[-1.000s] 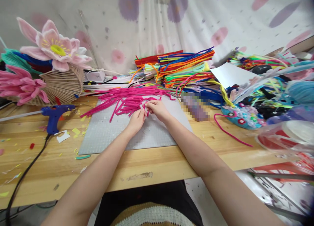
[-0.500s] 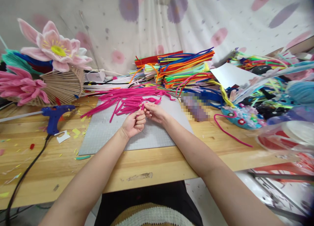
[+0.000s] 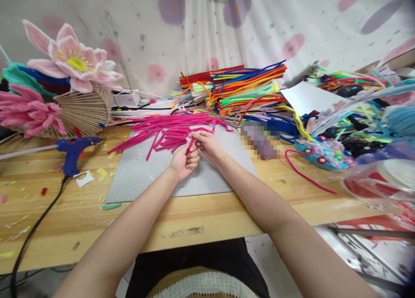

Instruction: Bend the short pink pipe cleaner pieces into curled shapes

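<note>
My left hand (image 3: pixel 184 160) is closed in a fist around a short magenta pipe cleaner (image 3: pixel 191 146), whose end sticks up past the thumb. Thumb and fingers of my right hand (image 3: pixel 206 144) pinch the upper part of the same piece. Both hands are close together above a grey cutting mat (image 3: pixel 136 177). Just beyond them lies a pile of magenta pipe cleaners (image 3: pixel 168 125), some long and some short. A few bent magenta pieces (image 3: pixel 207 129) rest behind my right hand.
A blue glue gun (image 3: pixel 73 153) with its cord lies at the left. Pink fuzzy flowers (image 3: pixel 77 64) stand behind it. Bundles of coloured pipe cleaners (image 3: pixel 249 88) are stacked at the back. On the right are a decorated blue piece (image 3: pixel 324 155) and a wrapped red-and-white roll (image 3: pixel 376 179).
My left hand has shifted slightly to the right and down, and more of the magenta piece shows between the hands. The pile stays put.
</note>
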The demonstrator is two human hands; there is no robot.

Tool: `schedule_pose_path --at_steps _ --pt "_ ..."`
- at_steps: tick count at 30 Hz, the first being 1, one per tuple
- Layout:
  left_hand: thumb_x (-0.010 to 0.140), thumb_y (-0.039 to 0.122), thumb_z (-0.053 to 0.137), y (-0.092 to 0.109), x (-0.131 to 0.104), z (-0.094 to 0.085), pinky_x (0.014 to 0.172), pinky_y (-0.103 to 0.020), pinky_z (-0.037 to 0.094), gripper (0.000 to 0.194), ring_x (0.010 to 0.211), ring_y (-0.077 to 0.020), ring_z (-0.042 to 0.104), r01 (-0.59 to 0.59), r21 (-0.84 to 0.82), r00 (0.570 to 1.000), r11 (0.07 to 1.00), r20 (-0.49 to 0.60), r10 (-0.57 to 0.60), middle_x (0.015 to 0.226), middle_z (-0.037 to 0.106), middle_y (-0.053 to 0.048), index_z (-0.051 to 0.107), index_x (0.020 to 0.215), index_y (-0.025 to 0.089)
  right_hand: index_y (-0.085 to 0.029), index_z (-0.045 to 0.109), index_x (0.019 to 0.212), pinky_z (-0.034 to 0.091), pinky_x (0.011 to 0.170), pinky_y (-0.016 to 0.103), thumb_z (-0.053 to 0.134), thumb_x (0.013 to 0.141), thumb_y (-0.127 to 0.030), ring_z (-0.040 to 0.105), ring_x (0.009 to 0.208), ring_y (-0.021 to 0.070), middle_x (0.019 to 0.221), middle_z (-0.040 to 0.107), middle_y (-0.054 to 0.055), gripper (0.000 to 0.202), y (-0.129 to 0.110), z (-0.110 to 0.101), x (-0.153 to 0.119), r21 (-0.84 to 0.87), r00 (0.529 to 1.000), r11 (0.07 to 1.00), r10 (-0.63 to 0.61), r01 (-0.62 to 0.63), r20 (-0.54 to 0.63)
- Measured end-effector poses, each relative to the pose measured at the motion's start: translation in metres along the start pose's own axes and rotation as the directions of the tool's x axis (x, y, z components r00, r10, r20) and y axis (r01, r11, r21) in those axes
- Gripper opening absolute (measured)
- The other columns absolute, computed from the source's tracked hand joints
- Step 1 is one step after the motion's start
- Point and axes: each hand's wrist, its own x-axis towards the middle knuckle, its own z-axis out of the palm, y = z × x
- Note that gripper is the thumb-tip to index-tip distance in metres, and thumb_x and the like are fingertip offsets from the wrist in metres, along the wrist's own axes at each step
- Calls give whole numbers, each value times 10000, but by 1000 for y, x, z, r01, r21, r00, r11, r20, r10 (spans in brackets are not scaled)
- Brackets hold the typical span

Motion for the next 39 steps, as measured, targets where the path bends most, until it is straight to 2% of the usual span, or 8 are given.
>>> schedule_pose_path --at_steps 3,6,9,15,21,26,33,39 --pt "875 515 352 -7 5 4 331 -127 279 416 366 -44 333 -80 198 990 977 -97 101 481 339 58 483 698 161 -164 572 628 253 414 202 653 673 -350 322 418 50 455 388 -66 207 -3 -3 1 -43 999 999 -32 30 -35" --pt "818 484 502 -8 8 3 526 -196 466 342 612 -99 554 -187 451 931 873 -203 304 681 572 -13 585 843 153 -163 555 595 240 422 207 657 658 -355 297 420 48 450 378 -65 227 -8 -8 3 -84 998 995 -52 48 -38" --pt "801 420 549 -4 8 -3 666 -243 483 287 800 -140 589 -244 598 872 764 -210 443 880 649 -48 637 888 160 -156 567 593 227 428 207 668 642 -374 287 423 42 451 385 -63 245 -11 -12 4 -141 997 987 -75 75 8" --pt "678 322 681 3 8 -18 680 -236 446 178 722 -145 583 -300 802 756 517 -131 641 742 672 -20 691 761 165 -151 615 625 262 435 206 666 628 -403 340 449 49 485 439 -48 258 -8 -10 5 -266 993 957 -117 117 17" --pt "649 256 691 0 12 -23 609 -263 487 145 604 -139 592 -213 779 824 590 -181 537 654 652 -8 694 744 146 -166 633 613 386 552 215 646 655 -324 497 608 92 627 575 -10 164 -3 -11 10 -458 964 853 -262 251 39" --pt "647 207 705 3 3 -9 587 -274 516 164 625 -145 631 -192 582 906 790 -205 372 683 661 -43 663 773 111 -167 642 698 378 486 210 624 680 -385 461 500 79 534 528 -30 220 -3 -13 7 -365 989 919 -131 147 68" --pt "630 153 706 5 0 -9 559 -267 515 160 584 -132 625 -212 555 879 804 -251 405 682 657 -40 651 768 96 -153 625 716 381 487 199 677 627 -435 477 506 68 576 558 -25 300 -5 -16 3 -285 990 953 -65 99 127" --pt "596 228 751 3 1 -11 563 -255 509 228 571 -119 609 -205 559 888 804 -240 393 658 651 -38 661 755 91 -145 594 573 331 491 201 722 584 -346 424 502 55 531 504 -38 238 -5 -16 6 -346 985 922 -167 174 50"
